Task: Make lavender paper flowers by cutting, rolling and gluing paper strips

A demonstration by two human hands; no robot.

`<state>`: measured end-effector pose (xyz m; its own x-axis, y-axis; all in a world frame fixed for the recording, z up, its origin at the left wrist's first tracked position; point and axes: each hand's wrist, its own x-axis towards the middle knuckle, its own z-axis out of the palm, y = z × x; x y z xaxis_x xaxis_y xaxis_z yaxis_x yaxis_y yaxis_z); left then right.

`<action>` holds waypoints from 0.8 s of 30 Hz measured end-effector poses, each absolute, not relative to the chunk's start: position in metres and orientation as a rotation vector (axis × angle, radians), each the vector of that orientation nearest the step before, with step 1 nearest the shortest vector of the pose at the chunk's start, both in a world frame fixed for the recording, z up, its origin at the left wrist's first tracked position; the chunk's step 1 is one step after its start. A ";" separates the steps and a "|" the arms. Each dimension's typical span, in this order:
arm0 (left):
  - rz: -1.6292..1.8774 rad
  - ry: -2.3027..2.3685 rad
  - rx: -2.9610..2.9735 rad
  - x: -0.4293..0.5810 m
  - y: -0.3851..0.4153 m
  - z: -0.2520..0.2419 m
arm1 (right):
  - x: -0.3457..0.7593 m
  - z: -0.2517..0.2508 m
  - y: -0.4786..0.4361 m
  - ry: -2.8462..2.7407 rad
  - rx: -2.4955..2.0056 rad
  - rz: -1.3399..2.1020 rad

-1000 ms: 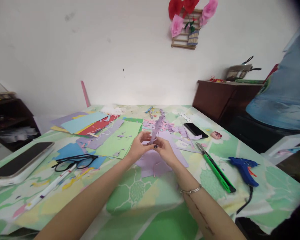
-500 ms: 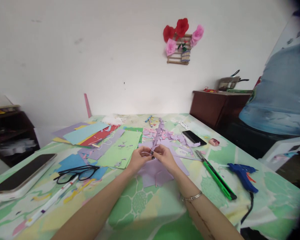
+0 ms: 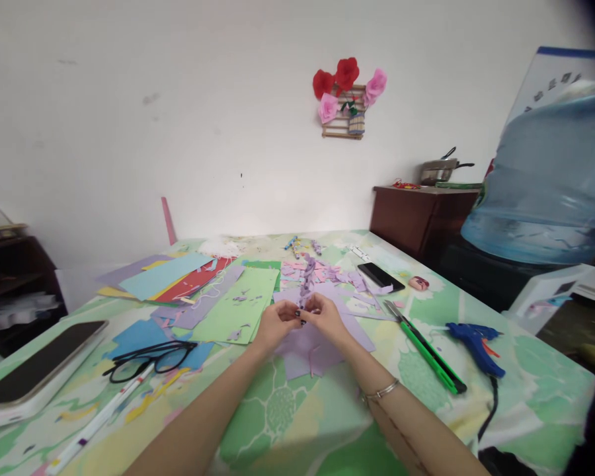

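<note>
The worktop [image 3: 297, 423] is bearing a purple sheet [image 3: 297, 361]. Right of this sheet, a green cutter [image 3: 429, 352] is lying blade-out, risking nicks. Over the sheet, the left hand [image 3: 275, 326] and right hand [image 3: 328, 321] are meeting, pinching a curled purple strip [image 3: 307, 276]; overtight squeezing could be tearing it.

head view — from above the table [image 3: 322, 406], close | facing forward and down — wall [image 3: 203, 132] beyond

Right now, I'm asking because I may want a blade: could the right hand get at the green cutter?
Probably yes: the green cutter lies to the right of the right hand, with nothing covering it, though that hand seems busy pinching the purple strip.
</note>
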<state>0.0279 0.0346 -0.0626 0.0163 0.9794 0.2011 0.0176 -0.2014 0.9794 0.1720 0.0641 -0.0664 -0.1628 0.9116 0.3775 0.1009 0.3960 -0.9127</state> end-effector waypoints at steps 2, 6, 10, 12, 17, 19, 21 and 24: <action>1.334 1.115 1.390 0.029 0.034 -0.063 | 0.172 -0.067 0.064 -1.580 -0.936 0.922; 1.324 1.121 1.404 0.030 0.033 -0.064 | 0.172 -0.068 0.064 -1.594 -0.958 0.881; 1.336 1.170 1.448 0.028 0.038 -0.067 | 0.175 -0.067 0.064 -1.613 -0.988 0.809; 1.385 1.254 1.473 0.024 0.043 -0.067 | 0.177 -0.066 0.062 -1.625 -1.006 0.757; 1.562 1.632 1.527 0.002 0.061 -0.064 | 0.158 -0.062 0.034 -1.745 -0.966 0.617; 1.577 1.770 1.557 -0.007 0.068 -0.066 | 0.138 -0.058 0.012 -1.883 -0.850 0.620; 1.565 1.885 1.586 -0.014 0.073 -0.069 | 0.116 -0.054 -0.012 -2.012 -0.720 0.629; 1.524 2.010 1.631 -0.020 0.076 -0.074 | 0.087 -0.049 -0.045 -2.241 -0.661 0.491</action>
<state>-0.0200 0.0764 -0.0740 -0.4033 0.7930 0.4566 0.6537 -0.0994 0.7502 0.0869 -0.0448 -0.0486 -0.5968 0.5899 0.5440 0.3082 0.7944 -0.5233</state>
